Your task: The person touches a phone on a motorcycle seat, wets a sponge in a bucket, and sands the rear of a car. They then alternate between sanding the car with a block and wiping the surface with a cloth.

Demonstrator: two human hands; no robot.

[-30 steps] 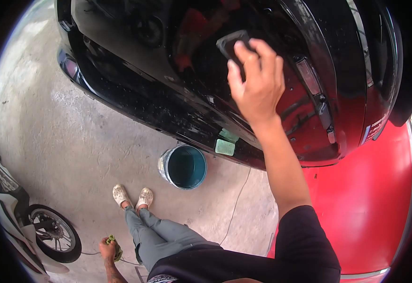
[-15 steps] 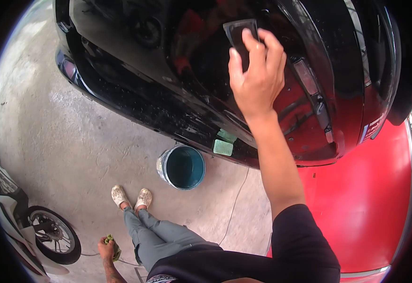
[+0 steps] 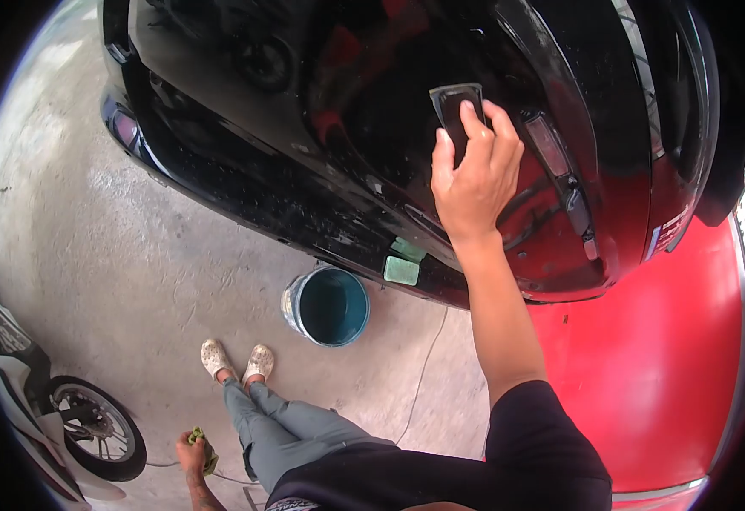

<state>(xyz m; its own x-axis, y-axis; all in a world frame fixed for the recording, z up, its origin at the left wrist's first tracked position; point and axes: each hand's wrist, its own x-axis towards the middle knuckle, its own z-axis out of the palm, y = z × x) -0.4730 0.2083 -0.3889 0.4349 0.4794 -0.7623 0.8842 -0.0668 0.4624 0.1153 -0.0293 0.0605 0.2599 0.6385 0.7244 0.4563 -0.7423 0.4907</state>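
Note:
My right hand (image 3: 477, 187) presses a dark rectangular piece of sandpaper (image 3: 452, 104) against the glossy black rear panel of a car (image 3: 372, 128). Its fingers lie bent over the sheet, hiding part of it. Low at the left, my left hand (image 3: 192, 456) hangs beside my legs, closed on a crumpled green cloth (image 3: 208, 457). A pale green block (image 3: 401, 271) rests on the car's bumper, with a second green piece (image 3: 408, 249) right behind it. Wet-looking spots and streaks mark the black paint.
A blue-lined bucket (image 3: 335, 307) stands on the concrete floor (image 3: 168, 272) between my feet and the bumper. At lower left is a motorcycle wheel (image 3: 98, 426). A thin cable (image 3: 421, 375) crosses the floor, and a red surface (image 3: 645, 366) spreads out at right.
My right hand and the sandpaper have slid down the panel, toward me and slightly right. My left hand stays almost in place with the cloth.

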